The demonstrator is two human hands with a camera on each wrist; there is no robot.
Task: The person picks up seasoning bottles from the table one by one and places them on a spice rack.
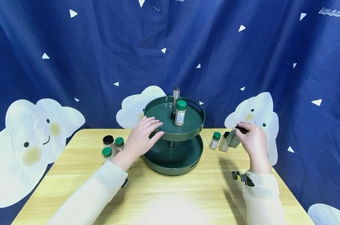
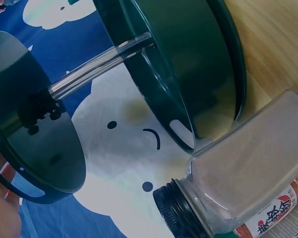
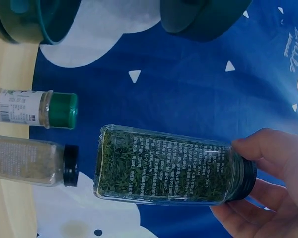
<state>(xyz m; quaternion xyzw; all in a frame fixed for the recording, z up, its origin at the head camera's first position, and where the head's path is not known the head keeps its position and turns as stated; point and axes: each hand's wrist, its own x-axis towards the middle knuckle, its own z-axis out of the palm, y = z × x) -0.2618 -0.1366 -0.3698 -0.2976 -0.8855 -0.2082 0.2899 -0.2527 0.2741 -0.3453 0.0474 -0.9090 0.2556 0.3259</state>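
My right hand (image 1: 252,137) pinches a clear jar of dried green herbs (image 3: 164,166) around its black cap and neck. The jar is tilted and held above the table, its base toward the other bottles in the head view. Over on the left, my left hand (image 1: 141,134) rests its fingers on the rim of the upper tray (image 1: 160,117) of a dark green two-tier rack, thumb spread apart. A green-capped seasoning bottle (image 1: 180,115) stands on that tray beside the metal post (image 1: 175,100). Below it, the lower tray (image 1: 172,170) shows a bare floor.
Right of the rack stand a green-capped bottle (image 1: 214,140) and a black-capped jar (image 1: 224,144). Left of it, partly behind my left forearm, are a black-capped jar (image 2: 248,158) and several green-capped bottles. A blue curtain (image 1: 130,47) hangs behind the wooden table (image 1: 186,193).
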